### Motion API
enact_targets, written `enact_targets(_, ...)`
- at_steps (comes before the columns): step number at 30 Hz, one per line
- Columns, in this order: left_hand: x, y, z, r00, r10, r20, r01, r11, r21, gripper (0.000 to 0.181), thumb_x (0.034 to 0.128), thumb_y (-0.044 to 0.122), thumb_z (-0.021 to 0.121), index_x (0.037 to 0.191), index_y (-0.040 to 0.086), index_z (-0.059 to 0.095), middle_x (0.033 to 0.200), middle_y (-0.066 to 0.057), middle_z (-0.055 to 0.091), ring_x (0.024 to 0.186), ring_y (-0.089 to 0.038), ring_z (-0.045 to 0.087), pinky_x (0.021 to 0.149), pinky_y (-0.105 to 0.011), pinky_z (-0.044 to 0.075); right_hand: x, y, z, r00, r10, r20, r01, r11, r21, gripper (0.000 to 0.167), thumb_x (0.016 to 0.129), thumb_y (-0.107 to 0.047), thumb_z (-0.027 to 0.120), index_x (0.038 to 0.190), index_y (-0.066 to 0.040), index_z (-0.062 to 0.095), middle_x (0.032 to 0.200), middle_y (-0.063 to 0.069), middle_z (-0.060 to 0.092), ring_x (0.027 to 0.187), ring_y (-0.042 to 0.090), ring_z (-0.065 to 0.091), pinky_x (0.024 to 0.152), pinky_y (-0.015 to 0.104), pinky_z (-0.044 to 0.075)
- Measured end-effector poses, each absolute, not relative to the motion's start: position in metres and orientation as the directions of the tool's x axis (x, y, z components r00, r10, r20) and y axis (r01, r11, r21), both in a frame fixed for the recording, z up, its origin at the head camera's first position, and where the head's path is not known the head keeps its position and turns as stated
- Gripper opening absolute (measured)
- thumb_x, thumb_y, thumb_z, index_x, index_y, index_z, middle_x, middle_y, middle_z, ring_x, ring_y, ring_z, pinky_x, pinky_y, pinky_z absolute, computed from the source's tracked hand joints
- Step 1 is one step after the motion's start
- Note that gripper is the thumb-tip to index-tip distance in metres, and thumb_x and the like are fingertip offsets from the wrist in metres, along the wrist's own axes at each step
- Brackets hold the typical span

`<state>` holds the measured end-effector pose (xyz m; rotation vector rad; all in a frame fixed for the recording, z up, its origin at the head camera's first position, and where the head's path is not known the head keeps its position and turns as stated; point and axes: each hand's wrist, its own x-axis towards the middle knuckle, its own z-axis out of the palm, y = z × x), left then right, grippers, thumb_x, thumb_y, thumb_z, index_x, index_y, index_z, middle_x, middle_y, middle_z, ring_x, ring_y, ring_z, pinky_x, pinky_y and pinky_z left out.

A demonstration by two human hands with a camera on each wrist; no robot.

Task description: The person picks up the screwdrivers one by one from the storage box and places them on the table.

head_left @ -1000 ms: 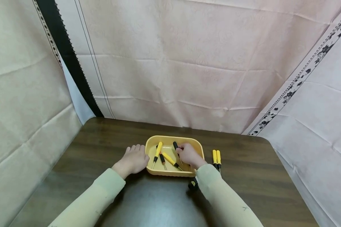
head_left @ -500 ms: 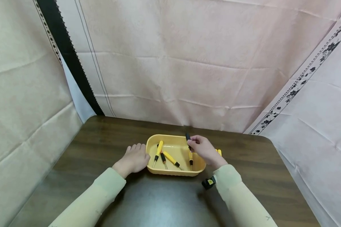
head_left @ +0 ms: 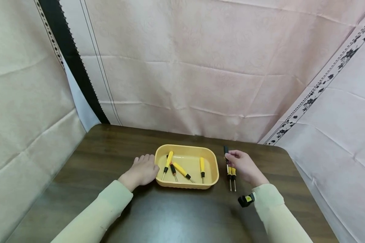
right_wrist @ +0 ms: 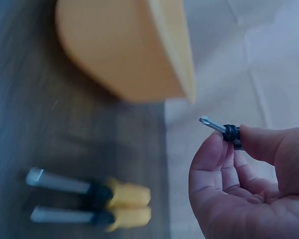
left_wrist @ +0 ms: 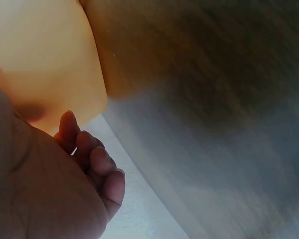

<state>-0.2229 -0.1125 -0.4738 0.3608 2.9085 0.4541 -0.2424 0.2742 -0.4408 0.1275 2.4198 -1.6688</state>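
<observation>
My right hand (head_left: 243,166) pinches a black-handled screwdriver (head_left: 226,150) between thumb and fingers, right of the yellow plastic box (head_left: 185,147). In the right wrist view its metal tip (right_wrist: 213,124) pokes out past the fingertips. Just below it, two yellow-and-black screwdrivers (head_left: 232,173) lie side by side on the table. My left hand (head_left: 141,169) rests against the box's left end, its fingers loosely bent beside the wall in the left wrist view. Inside the box lie several screwdrivers: a yellow one (head_left: 202,164) at right, others clustered left, including a black-handled one (head_left: 173,169).
The dark wooden table (head_left: 176,216) has rounded far corners. Pale cloth (head_left: 182,84) hangs behind its far edge and on both sides. A black wrist camera (head_left: 245,200) sits on the right wrist.
My right hand has lifted the black-handled screwdriver out of the box and carried it right, to above the two yellow screwdrivers on the table. The left hand has stayed at the box.
</observation>
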Motion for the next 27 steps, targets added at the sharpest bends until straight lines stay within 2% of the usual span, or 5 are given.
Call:
enact_targets(11,-0.223,-0.112,-0.476,-0.956,0.257,-0.141,0.200,0.923,0.328,0.044,0.0970,0.032,0.036,0.123,-0.001,0.048,0.108,-0.011,0.049,0.096,-0.027,0.043,0.085,-0.047,0.032,-0.231,0.316,-0.469,-0.956,0.057,-0.287,0.284,0.430,-0.857,0.042,0.099,-0.025,0.055,0.127,0.007,0.051,0.117,0.021,0.056,0.095,0.025,0.060,0.087,0.042,0.050)
enact_targets(15,-0.223,-0.112,-0.477,-0.955,0.258,-0.147,0.199,0.923,0.330,0.045,0.0968,0.033,0.037,0.124,-0.001,0.048,0.109,-0.011,0.050,0.097,-0.027,0.043,0.085,-0.046,0.032,-0.229,0.323,-0.476,-0.944,0.115,-0.309,0.325,0.480,-0.814,0.040,0.098,-0.024,0.057,0.124,0.006,0.053,0.116,0.021,0.055,0.090,0.023,0.061,0.083,0.038,0.052)
enact_targets(20,-0.225,-0.112,-0.475,-0.957,0.255,-0.135,0.197,0.920,0.339,0.041,0.0965,0.032,0.037,0.119,0.000,0.049,0.102,-0.009,0.049,0.093,-0.026,0.043,0.082,-0.045,0.032,-0.228,0.325,-0.484,-0.945,0.143,-0.295,0.326,0.505,-0.799,0.037,0.097,-0.021,0.058,0.120,0.008,0.054,0.113,0.022,0.056,0.086,0.022,0.063,0.078,0.037,0.054)
enact_targets(27,-0.225,-0.112,-0.475,-0.957,0.254,-0.142,0.193,0.920,0.341,0.041,0.0965,0.033,0.037,0.119,0.000,0.049,0.102,-0.009,0.048,0.093,-0.026,0.042,0.082,-0.045,0.032,-0.227,0.321,-0.487,-0.949,0.173,-0.264,0.316,0.538,-0.782,0.029,0.095,-0.014,0.059,0.109,0.011,0.057,0.101,0.021,0.060,0.075,0.019,0.063,0.070,0.035,0.054)
